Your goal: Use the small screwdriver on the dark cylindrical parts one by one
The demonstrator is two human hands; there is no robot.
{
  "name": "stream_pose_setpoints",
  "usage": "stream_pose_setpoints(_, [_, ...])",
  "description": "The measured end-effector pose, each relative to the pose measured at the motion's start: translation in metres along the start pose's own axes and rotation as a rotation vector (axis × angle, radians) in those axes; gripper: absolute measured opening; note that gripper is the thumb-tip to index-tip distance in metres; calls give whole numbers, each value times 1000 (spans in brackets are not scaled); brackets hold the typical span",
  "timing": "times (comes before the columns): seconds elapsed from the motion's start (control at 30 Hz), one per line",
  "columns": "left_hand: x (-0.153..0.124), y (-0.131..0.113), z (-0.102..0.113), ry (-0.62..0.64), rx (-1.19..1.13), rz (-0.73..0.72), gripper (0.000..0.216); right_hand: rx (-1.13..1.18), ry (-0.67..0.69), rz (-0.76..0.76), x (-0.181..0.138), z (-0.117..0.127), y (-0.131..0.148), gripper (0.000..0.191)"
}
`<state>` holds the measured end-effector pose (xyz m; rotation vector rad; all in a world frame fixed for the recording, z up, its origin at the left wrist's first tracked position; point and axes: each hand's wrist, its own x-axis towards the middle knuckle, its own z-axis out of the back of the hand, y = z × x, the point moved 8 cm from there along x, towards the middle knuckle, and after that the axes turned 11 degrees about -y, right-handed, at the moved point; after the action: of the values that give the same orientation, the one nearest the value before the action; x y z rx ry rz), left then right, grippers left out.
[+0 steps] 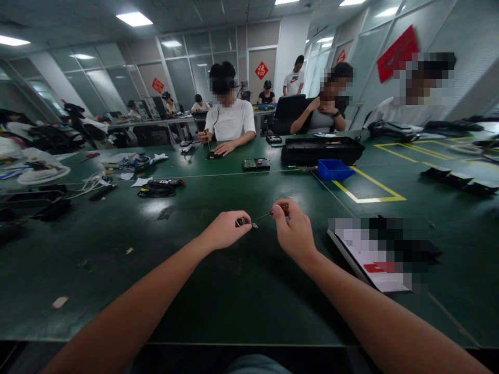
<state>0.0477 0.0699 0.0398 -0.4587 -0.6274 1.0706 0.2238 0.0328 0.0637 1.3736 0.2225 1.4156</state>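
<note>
My right hand (pixel 294 232) is closed around the reddish-brown handle of a screwdriver (pixel 263 215), whose thin shaft points left. Opposite it, my left hand (pixel 226 229) pinches a small dark, round part with a shiny edge (pixel 239 222); the fingers cover much of it and its kind does not show. Close to my left fingertips and the screwdriver's tip is a tiny silvery piece (pixel 254 226). I cannot tell whether it is joined to the part in my left hand. Both hands are just above the green tabletop (pixel 234 291).
Ahead are a green circuit board device (pixel 256 164), a blue bin (pixel 335 170) and a long black tray (pixel 322 150). A coiled black cable (pixel 158 188) lies left, a blurred-out white booklet (pixel 362 259) right. Across the table a person (pixel 230 122) works with a tool; others sit nearby.
</note>
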Motion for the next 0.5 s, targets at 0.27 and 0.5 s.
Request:
stream_pose_setpoints(0.27, [14, 4, -40, 140, 386, -57, 35, 0, -27, 8, 1, 1, -4, 20])
stream_pose_setpoints(0.5, [20, 16, -27, 76, 223, -13, 27, 13, -25, 27, 0, 2, -2, 20])
